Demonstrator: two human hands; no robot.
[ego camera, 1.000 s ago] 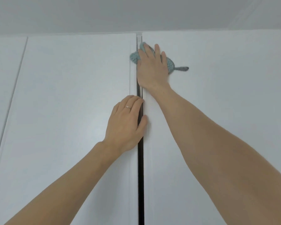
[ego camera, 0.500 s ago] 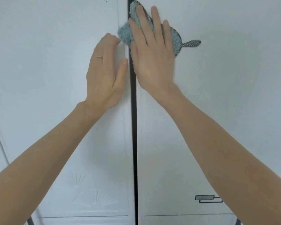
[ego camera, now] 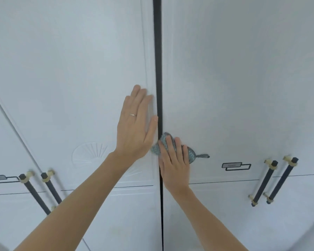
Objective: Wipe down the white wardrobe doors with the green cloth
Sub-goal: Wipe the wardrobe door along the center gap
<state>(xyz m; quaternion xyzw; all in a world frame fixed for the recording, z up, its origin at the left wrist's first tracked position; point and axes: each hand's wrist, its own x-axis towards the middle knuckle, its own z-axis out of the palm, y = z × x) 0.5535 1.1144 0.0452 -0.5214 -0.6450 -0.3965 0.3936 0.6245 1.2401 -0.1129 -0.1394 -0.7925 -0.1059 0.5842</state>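
- The white wardrobe doors (ego camera: pixel 62 69) filled the view, with a dark vertical gap (ego camera: pixel 157 51) running between the left middle door and the right middle door (ego camera: pixel 243 69).
- The left door carried an embossed fan pattern (ego camera: pixel 91 153) near its lower part, with a thin horizontal groove beneath it.
- Two dark bar handles with pale end fittings (ego camera: pixel 279 182) stood side by side toward the right edge of the right door; another pair (ego camera: pixel 42 191) sat at the left, one on either side of a door seam.
- The left hand (ego camera: pixel 134 127) lay flat against the left door just beside the gap, fingers straight and together, pointing up, thumb alongside the door's edge. It held nothing.
- The right hand (ego camera: pixel 174 160) pressed flat on the green cloth, fingers straight and slightly spread, at the inner edge of the right door, lower than the left hand.
- The green cloth (ego camera: pixel 157 148) was pinned against the right door at the gap, its nubby edge showing past the fingertips and reaching across the gap toward the left door's edge.
- A small dark label plate (ego camera: pixel 236 166) sat on the right door between the cloth and the handles; a similar one (ego camera: pixel 0 178) showed at the far left.
- A dark patterned hanging loop (ego camera: pixel 203 156) stuck out from the cloth's right side.
- A thin ring (ego camera: pixel 133 115) showed on one finger of the left hand.
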